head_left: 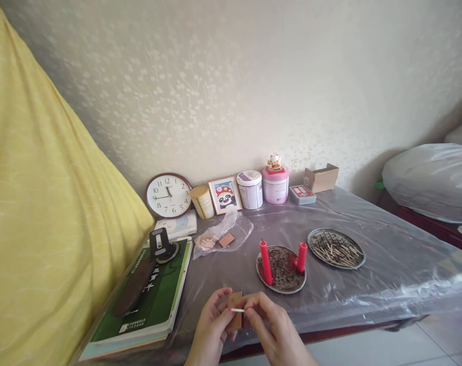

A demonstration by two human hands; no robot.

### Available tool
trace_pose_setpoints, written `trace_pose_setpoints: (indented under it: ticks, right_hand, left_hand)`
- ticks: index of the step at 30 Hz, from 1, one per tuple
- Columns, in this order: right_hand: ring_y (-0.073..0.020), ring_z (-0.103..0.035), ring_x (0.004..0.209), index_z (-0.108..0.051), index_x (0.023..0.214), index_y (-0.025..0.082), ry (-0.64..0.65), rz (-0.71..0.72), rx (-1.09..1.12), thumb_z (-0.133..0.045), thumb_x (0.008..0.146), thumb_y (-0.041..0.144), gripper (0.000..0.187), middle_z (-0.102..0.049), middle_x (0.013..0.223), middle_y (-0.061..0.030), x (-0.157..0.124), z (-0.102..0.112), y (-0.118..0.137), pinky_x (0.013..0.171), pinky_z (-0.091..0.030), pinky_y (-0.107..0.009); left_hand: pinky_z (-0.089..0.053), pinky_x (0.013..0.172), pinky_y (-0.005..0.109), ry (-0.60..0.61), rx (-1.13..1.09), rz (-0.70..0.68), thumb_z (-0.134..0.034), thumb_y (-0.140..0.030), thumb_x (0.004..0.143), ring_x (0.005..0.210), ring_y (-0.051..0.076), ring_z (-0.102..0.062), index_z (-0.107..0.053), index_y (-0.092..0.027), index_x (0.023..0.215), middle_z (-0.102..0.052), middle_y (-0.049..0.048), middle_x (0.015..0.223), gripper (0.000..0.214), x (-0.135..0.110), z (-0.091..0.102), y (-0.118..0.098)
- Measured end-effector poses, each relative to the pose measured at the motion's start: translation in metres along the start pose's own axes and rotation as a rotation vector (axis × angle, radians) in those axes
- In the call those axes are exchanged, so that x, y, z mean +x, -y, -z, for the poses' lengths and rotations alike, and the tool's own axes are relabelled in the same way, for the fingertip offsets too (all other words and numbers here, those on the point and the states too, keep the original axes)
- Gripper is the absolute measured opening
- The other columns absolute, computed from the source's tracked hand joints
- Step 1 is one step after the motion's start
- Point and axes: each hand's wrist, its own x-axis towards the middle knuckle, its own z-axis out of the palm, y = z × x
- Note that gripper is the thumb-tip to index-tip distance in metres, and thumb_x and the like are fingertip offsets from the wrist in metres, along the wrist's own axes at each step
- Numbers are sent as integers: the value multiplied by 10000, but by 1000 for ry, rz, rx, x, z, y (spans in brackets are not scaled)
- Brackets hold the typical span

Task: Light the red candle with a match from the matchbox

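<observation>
My left hand is closed around a small brown matchbox near the front edge of the table. Between thumb and forefinger, my right hand pinches a match. Its red head points left, in front of the box; whether it touches the box I cannot tell. Beyond my hands, two red candles, a taller one and a shorter one, stand on a round metal plate. No flame shows on either wick. The plate's surface is dark and stained with red wax.
Used matches lie on a second metal plate at the right. A plastic bag with small boxes sits further back. Green books lie at the left beside a yellow cloth. A clock and several tins line the wall.
</observation>
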Motion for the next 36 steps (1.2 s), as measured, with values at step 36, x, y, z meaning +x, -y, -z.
trace_pose_setpoints:
  ticks: [36]
  right_hand:
    - [-156,-522,576,-586,834,189,-507,-235,51,-564,817,494,306,-551,614,9,7,12,-22,533,-418,-233]
  left_hand:
    - [-401,518,265,120,-5,-19,-732,-414,707,593,135,-527,-700,-144,972,-600,35,693,379,3,6,-4]
